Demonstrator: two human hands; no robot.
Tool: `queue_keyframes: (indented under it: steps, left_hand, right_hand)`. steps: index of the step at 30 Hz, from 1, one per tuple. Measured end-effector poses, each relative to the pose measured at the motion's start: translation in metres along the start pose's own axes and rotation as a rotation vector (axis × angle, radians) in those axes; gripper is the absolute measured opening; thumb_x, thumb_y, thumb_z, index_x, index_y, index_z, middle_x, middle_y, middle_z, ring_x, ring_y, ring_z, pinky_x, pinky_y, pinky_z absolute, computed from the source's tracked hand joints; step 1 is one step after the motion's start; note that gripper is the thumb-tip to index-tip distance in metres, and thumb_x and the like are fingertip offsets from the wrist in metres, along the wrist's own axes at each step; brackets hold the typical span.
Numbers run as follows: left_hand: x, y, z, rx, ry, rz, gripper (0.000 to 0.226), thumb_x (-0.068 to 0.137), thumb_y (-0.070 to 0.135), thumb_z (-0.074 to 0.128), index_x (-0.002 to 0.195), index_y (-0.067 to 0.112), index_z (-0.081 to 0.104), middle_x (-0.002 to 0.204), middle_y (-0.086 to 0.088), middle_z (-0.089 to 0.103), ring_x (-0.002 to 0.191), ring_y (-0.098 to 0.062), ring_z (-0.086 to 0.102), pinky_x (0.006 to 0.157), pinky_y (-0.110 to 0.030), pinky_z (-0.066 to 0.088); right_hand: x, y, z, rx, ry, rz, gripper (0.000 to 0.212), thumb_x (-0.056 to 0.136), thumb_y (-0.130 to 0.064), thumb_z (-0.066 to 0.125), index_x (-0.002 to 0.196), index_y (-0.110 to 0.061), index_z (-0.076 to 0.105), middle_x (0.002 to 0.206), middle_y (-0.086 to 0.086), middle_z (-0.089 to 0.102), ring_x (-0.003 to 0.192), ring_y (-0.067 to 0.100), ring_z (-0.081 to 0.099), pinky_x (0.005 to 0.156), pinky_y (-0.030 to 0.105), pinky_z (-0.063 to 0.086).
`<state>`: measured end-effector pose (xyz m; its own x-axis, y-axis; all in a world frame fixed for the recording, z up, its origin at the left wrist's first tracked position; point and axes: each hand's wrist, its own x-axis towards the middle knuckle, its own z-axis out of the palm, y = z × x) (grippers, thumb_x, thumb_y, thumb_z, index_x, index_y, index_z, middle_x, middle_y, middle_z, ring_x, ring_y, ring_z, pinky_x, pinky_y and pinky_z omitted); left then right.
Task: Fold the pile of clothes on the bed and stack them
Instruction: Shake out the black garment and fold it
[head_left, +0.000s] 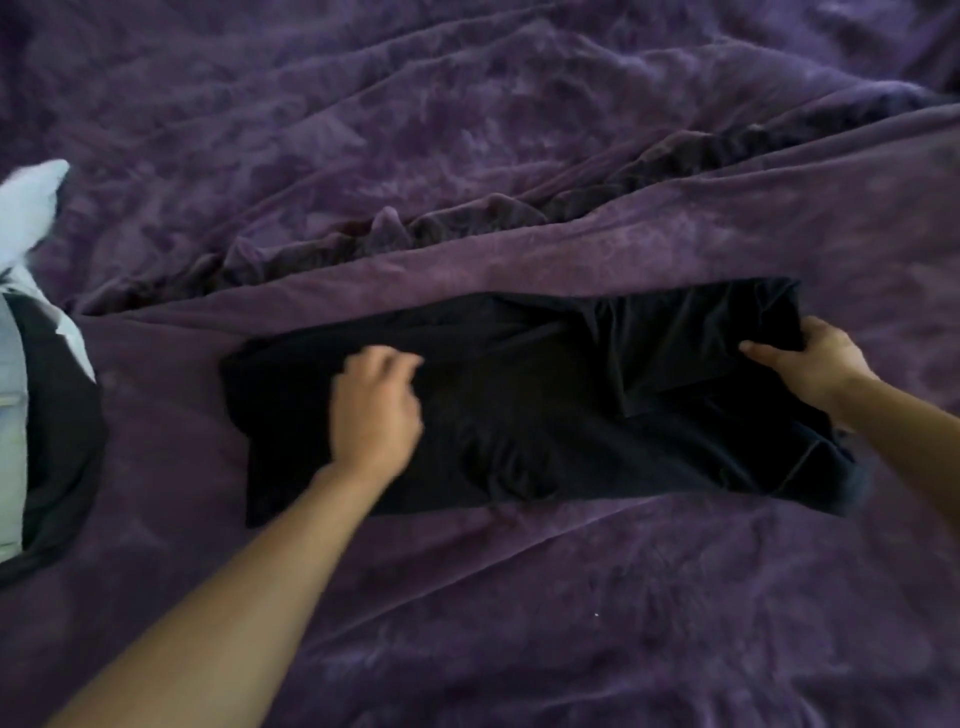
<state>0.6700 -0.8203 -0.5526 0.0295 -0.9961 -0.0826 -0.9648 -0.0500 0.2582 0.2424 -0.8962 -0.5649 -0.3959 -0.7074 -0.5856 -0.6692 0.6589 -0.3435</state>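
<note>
Lying across mid-frame on crumpled purple velvety bedspread (519, 597), black fabric garment (545, 426) is folded into a wide strip running centre left to right; left hand (376, 410) rests on top of its left part, fingers bent, blurred, cannot tell whether they pinch cloth or just press; right hand (810, 364) at the strip's far right end, thumb on top and fingers curled round the edge, grasping the garment; pale blue cloth (10, 441) and dark grey cloth (62, 441) lie bunched together at left edge of frame, apart from the strip.
</note>
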Motion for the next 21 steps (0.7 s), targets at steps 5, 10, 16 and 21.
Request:
queue_keyframes:
  steps: [5, 10, 16, 21]
  left_hand:
    - [-0.006, 0.098, 0.051, -0.179, -0.431, 0.154, 0.051, 0.094, 0.017, 0.05, 0.143, 0.025, 0.039, 0.138, -0.003, 0.042, 0.119, -0.026, 0.045, 0.096, -0.042, 0.043]
    - [-0.008, 0.077, 0.044, -0.257, -0.385, -0.039, 0.038, 0.095, 0.016, 0.049, 0.133, 0.018, 0.052, 0.129, -0.004, 0.048, 0.115, -0.023, 0.05, 0.093, -0.041, 0.048]
    - [-0.034, 0.03, 0.015, -0.247, -0.135, -0.236, 0.03, 0.097, 0.018, 0.049, 0.124, 0.012, 0.058, 0.124, -0.006, 0.051, 0.11, -0.025, 0.053, 0.08, -0.039, 0.051]
    - [-0.059, 0.065, 0.039, -0.104, -0.281, 0.15, 0.048, 0.097, 0.037, 0.046, 0.143, 0.026, 0.042, 0.153, -0.011, 0.031, 0.132, -0.031, 0.036, 0.1, -0.044, 0.04]
  right_hand:
    - [-0.032, -0.027, -0.02, -0.127, 0.079, -0.173, 0.041, 0.081, -0.043, 0.073, 0.101, -0.018, 0.047, 0.107, 0.011, 0.063, 0.097, 0.034, 0.059, 0.081, 0.04, 0.049]
    - [-0.079, -0.1, -0.005, 0.292, -0.453, -0.195, 0.041, 0.08, -0.031, 0.076, 0.116, -0.022, 0.057, 0.099, 0.007, 0.067, 0.072, 0.02, 0.07, 0.055, 0.029, 0.053]
    - [-0.074, -0.121, 0.053, -0.118, -0.189, -0.61, 0.052, 0.091, -0.032, 0.062, 0.139, -0.02, 0.047, 0.132, 0.009, 0.056, 0.118, 0.027, 0.055, 0.095, 0.045, 0.05]
    - [-0.057, -0.065, 0.09, -0.675, -0.203, -0.731, 0.073, 0.09, -0.05, 0.056, 0.151, -0.04, 0.017, 0.162, 0.001, -0.005, 0.148, 0.021, -0.004, 0.109, 0.056, 0.03]
